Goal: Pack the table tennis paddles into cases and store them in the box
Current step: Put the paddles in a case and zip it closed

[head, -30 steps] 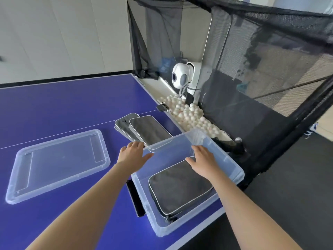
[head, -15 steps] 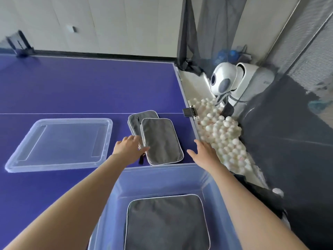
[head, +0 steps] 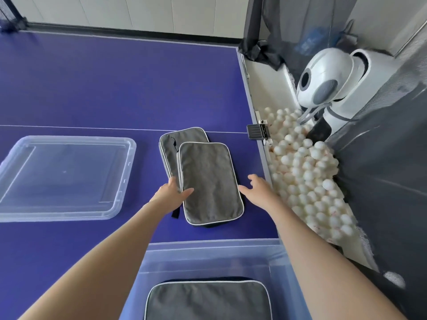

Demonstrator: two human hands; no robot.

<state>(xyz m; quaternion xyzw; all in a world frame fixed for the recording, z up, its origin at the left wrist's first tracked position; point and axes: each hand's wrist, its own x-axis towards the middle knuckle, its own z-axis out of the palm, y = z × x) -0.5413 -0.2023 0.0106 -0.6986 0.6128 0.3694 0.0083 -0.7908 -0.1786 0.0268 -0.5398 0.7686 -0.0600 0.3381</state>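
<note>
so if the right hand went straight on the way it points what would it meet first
Probably the right edge of the top grey fabric case; the right hand hovers just beside it, depth unclear.

The top case hides most of the lower case.

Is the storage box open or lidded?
Open: the lid lies apart on the table; the box shows a grey case inside.

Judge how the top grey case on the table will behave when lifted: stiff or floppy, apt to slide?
Probably fairly stiff: the top grey case lies flat with straight edges. Likely light, being slim. It may slide, since it rests partly on the lower case, fabric on fabric.
</note>
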